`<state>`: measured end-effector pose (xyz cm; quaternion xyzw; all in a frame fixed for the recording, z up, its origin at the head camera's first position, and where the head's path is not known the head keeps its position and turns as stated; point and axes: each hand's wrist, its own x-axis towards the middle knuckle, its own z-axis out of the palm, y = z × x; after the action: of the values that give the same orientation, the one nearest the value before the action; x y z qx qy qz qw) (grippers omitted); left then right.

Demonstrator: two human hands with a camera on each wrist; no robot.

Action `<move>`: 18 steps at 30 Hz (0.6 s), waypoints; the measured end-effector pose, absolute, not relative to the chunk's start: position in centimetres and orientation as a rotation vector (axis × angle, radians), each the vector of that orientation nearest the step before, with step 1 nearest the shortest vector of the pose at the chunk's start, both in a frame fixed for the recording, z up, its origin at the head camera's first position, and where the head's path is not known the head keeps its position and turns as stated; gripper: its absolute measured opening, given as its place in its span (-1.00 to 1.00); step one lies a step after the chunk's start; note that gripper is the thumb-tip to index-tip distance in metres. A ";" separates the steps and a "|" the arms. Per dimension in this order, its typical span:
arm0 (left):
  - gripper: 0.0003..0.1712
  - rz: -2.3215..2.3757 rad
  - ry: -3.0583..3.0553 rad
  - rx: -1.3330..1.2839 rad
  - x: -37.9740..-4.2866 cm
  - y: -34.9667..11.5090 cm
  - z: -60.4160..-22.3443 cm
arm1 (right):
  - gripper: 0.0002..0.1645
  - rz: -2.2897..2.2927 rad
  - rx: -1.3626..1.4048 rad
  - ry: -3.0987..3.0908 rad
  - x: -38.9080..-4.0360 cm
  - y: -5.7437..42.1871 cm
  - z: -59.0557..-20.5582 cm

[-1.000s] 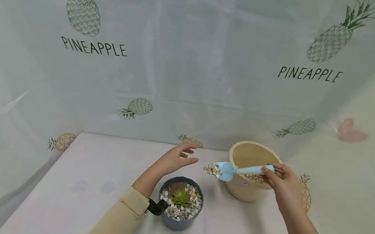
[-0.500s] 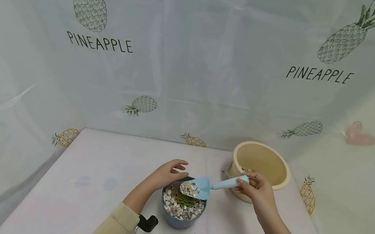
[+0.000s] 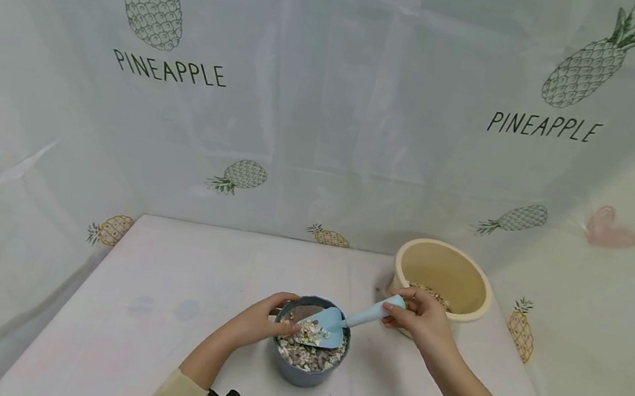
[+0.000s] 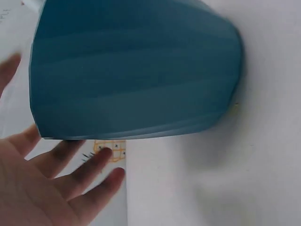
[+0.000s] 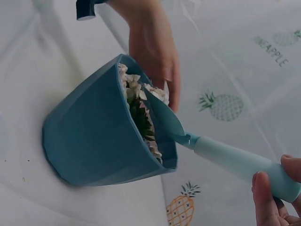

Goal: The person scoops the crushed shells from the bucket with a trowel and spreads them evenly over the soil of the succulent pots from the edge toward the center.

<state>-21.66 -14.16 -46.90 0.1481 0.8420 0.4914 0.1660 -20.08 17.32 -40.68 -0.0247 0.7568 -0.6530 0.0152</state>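
Observation:
My right hand [image 3: 422,326] pinches the handle end of a light blue trowel [image 3: 336,327]. The trowel's blade, bearing pale pebbles, hangs over the mouth of a blue-grey plant pot [image 3: 302,375]. Pebbles [image 3: 308,359] cover most of the pot's top. A green succulent [image 5: 139,117] shows among them in the right wrist view; from the head the blade hides it. At the pot's left rim is my left hand [image 3: 253,325], thumb reaching over the rim by the blade tip. Its other fingers [image 4: 96,197] are spread beside the pot wall in the left wrist view.
A cream bucket [image 3: 448,248] with pebbles [image 3: 432,296] inside stands at the back right, just behind my right hand. The pale table [image 3: 155,339] meets a pineapple-printed curtain [image 3: 319,114] at the back and sides. A few dark specks lie near the pot.
My right hand has carried the loaded trowel left and down, from in front of the bucket to over the pot. My left hand has lowered to the pot's left rim.

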 end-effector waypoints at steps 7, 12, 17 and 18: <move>0.31 1.446 2.340 0.483 -19.7 -14.5 -47.8 | -0.59 -1.957 -0.097 2.415 -20.6 16.5 -39.8; 0.37 1.501 2.354 0.421 -18.9 -14.2 -48.6 | -0.60 -1.899 -0.102 2.442 -21.2 16.1 -39.5; 0.35 1.514 2.370 0.345 -18.4 -14.1 -49.2 | -0.60 -1.835 -0.128 2.473 -21.7 15.4 -39.0; 0.35 1.515 2.369 0.337 -18.3 -14.1 -49.3 | -0.60 -1.828 -0.134 2.470 -21.9 15.3 -38.9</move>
<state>-18.33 -14.12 -49.27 0.1175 0.8264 0.5286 0.1542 -21.86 15.29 -38.89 -0.0435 0.8026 -0.5940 0.0331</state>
